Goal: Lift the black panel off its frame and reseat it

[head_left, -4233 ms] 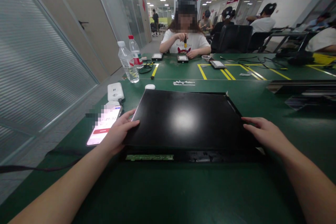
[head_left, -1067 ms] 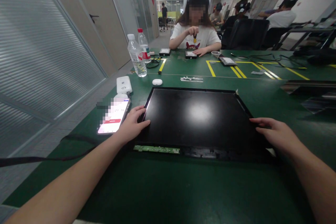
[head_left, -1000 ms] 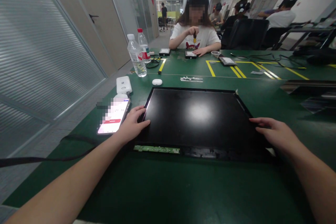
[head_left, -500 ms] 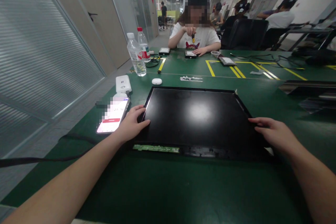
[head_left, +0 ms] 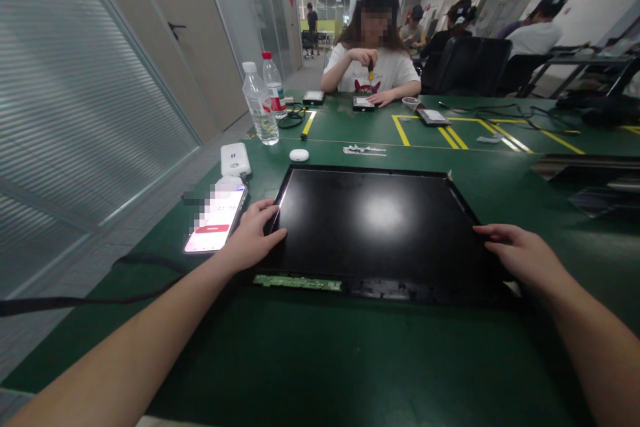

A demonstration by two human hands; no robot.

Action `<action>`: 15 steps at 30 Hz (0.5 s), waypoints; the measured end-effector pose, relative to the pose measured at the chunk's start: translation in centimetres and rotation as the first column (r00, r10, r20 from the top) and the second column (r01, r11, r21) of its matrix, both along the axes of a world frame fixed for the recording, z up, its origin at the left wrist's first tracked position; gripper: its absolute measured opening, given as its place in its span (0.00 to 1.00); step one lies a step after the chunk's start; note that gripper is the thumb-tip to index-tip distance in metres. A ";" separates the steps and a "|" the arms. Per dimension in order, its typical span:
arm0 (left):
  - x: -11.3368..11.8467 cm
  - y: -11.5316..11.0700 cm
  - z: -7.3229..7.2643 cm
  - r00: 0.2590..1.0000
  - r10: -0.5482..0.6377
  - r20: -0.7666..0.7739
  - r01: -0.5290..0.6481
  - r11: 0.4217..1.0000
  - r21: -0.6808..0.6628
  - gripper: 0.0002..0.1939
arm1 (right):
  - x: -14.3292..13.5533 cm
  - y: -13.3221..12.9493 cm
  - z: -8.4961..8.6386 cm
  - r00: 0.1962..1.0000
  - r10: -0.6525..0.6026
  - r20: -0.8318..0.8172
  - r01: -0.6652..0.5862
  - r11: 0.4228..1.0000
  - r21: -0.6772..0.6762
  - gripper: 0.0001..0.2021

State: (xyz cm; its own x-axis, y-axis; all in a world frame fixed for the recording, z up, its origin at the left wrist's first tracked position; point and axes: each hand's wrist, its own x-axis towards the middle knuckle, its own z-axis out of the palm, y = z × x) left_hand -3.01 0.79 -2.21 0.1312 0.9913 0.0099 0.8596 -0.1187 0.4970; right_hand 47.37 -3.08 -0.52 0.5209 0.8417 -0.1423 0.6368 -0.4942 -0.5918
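A black display panel (head_left: 370,227) lies face up on the green table, its glossy surface reflecting a bright spot. Along its near edge a narrow green circuit board (head_left: 297,283) shows at the left. My left hand (head_left: 256,233) grips the panel's left edge, thumb on top near the screen and fingers at the rim. At the right edge, my right hand (head_left: 523,250) holds the frame between thumb and fingers; the fingers' undersides are partly hidden.
Left of the panel are a lit phone (head_left: 215,220) and a white power bank (head_left: 235,160). Beyond stand a clear bottle (head_left: 261,107), a red-capped bottle (head_left: 273,83) and a white earbud case (head_left: 299,155). Across the table a person (head_left: 370,67) holds a screwdriver over a drive (head_left: 363,103).
Both my hands and the panel look unmoved. The screwdriver in the other person's hand has shifted slightly to the right.
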 end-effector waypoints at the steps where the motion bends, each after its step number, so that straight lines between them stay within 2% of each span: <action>1: 0.0 -0.1 0.1 1.000 -0.012 -0.005 0.012 1.000 0.002 0.36 | 0.0 0.0 0.0 1.000 -0.001 0.004 0.001 1.000 0.003 0.22; 6: -0.6 -0.5 0.9 0.992 -0.117 -0.036 0.119 0.992 0.047 0.39 | 0.6 0.0 -0.4 1.000 0.030 -0.003 -0.030 0.999 -0.015 0.23; 8: -0.9 -0.7 1.4 0.980 -0.192 -0.059 0.197 0.977 0.085 0.39 | 1.0 0.0 -0.8 0.996 0.071 0.047 -0.070 0.997 -0.009 0.25; 11: -1.3 -1.2 2.4 0.932 -0.358 -0.061 0.362 0.930 0.065 0.36 | 1.6 -0.1 -1.5 0.969 0.161 0.187 -0.183 0.977 0.105 0.27; 15: -1.3 -1.6 3.4 0.868 -0.496 -0.025 0.495 0.868 -0.046 0.31 | 1.9 -0.4 -2.1 0.911 0.323 0.256 -0.379 0.900 0.214 0.27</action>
State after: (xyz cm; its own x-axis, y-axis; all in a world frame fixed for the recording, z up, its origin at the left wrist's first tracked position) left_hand -4.33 -0.82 1.15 0.6051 0.7952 -0.0386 0.7090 -0.5162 0.4806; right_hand 49.24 -3.47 -2.64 0.1783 0.9676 0.1788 0.8630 -0.0665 -0.5009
